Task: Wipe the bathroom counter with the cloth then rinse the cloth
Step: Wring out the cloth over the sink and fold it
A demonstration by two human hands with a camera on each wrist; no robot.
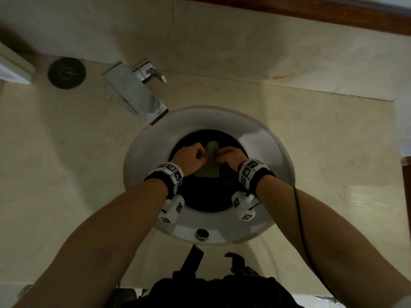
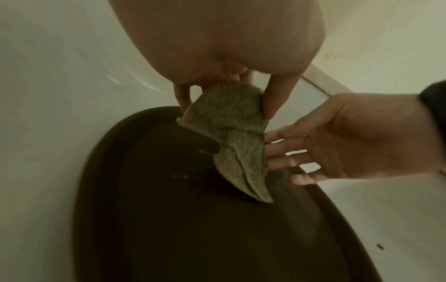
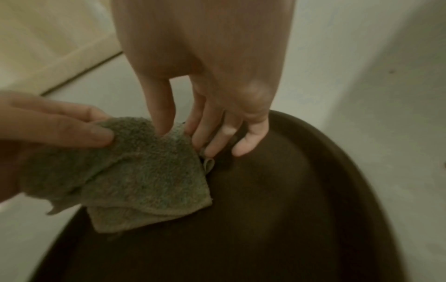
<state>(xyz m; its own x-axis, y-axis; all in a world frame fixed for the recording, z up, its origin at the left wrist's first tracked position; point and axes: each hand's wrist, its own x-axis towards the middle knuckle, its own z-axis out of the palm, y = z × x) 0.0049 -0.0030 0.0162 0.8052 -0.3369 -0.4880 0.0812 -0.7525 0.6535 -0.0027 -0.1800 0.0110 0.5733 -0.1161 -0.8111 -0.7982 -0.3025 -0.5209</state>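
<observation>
Cloth [image 1: 210,162]: olive-green terry, folded in loose layers, bunched at top, lower corner hanging down over dark brown bottom of basin [image 1: 262,138]. I hold it up between both hands, inside round white basin. Counter [image 1: 66,138]: cream marble-look stone, encircling basin, running out to either side of it.

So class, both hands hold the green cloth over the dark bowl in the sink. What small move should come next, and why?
Probably free the right hand and lift the faucet lever. The left hand pinches the cloth, which is bunched above the dark bowl in the sink. No water shows at the faucet spout, so rinsing seems not yet begun.
</observation>
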